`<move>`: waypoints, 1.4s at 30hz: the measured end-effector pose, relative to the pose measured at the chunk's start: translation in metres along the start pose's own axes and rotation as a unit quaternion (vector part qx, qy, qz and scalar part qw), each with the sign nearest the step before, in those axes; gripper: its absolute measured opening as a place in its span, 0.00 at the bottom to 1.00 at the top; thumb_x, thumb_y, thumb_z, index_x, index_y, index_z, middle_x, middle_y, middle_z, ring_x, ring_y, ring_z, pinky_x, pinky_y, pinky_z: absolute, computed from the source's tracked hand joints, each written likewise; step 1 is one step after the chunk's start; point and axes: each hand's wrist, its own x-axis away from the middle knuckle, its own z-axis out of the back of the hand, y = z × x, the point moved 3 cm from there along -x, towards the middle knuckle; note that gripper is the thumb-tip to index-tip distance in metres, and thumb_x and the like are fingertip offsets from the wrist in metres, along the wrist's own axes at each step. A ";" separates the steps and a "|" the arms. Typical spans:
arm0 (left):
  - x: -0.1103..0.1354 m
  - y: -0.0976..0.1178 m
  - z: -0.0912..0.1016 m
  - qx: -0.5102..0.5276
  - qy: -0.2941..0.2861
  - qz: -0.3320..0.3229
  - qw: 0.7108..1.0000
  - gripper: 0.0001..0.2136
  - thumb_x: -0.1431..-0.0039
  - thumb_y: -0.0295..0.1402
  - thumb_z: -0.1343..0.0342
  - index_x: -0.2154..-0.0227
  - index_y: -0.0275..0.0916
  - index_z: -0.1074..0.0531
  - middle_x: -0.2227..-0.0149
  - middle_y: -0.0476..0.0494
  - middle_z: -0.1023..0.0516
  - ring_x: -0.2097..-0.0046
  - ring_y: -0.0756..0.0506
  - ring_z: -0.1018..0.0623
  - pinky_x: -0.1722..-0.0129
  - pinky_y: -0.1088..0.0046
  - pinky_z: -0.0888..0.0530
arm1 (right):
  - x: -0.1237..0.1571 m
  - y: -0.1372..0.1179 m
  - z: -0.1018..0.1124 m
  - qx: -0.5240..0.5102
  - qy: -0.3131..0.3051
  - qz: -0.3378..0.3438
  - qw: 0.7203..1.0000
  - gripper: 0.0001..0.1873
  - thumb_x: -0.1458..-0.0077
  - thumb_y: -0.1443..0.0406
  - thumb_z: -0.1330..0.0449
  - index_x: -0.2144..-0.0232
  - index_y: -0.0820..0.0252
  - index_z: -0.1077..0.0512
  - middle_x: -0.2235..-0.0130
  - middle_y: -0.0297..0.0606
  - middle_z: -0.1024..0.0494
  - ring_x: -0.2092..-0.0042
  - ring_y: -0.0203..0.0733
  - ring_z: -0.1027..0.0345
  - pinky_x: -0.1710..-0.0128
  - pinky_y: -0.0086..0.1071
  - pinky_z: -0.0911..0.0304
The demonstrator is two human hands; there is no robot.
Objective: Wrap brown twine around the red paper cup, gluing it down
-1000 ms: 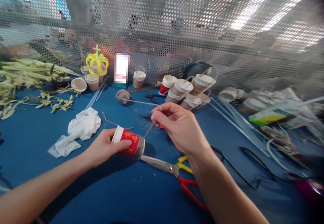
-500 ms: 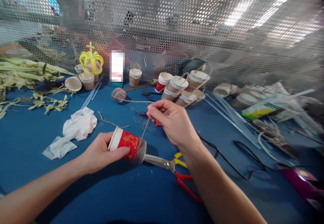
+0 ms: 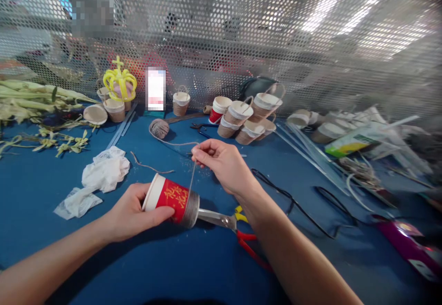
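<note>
My left hand (image 3: 131, 213) grips a red paper cup (image 3: 169, 197) lying on its side, its base end wound with grey-brown twine. My right hand (image 3: 224, 162) pinches the twine strand (image 3: 192, 176) that runs taut from the cup up to my fingers. From there the strand leads back to a ball of twine (image 3: 159, 129) on the blue table (image 3: 172, 263). Scissors (image 3: 235, 229) with red and yellow handles lie under my right wrist, blades pointing at the cup.
Several twine-wrapped cups (image 3: 248, 118) stand at the back by a perforated metal screen (image 3: 241, 33). A yellow crown ornament (image 3: 119, 82), green leaf strips (image 3: 31, 102), crumpled white plastic (image 3: 101, 174), black cable (image 3: 300, 208) and clear sticks (image 3: 311, 155) lie around.
My right hand has moved left and nearer the cup, shortening the taut strand. The cup has turned a little in my left hand, and the view has shifted slightly.
</note>
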 end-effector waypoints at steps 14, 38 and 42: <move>0.004 0.008 0.003 -0.032 0.028 -0.070 0.997 0.05 0.58 0.31 0.40 0.82 0.35 0.28 0.84 0.48 0.32 0.82 0.54 0.37 0.85 0.82 0.39 | 0.001 0.017 -0.008 0.008 -0.059 -0.049 0.997 0.06 0.55 0.65 0.41 0.77 0.62 0.34 0.77 0.31 0.29 0.76 0.29 0.38 0.75 0.25 0.42; -0.002 0.004 0.010 0.209 0.111 -0.030 0.971 0.08 0.63 0.30 0.35 0.76 0.37 0.23 0.78 0.48 0.23 0.77 0.54 0.28 0.76 0.83 0.30 | 0.008 0.032 -0.032 -0.001 -0.124 -0.123 0.985 0.05 0.58 0.66 0.41 0.77 0.63 0.32 0.79 0.31 0.31 0.77 0.30 0.39 0.77 0.26 0.45; -0.005 0.009 0.007 0.297 0.123 -0.015 0.947 0.10 0.66 0.30 0.34 0.76 0.35 0.24 0.78 0.47 0.22 0.77 0.52 0.26 0.76 0.82 0.28 | 0.008 0.035 -0.034 -0.015 -0.123 -0.138 0.983 0.03 0.60 0.70 0.43 0.77 0.63 0.33 0.79 0.30 0.30 0.77 0.30 0.39 0.78 0.25 0.44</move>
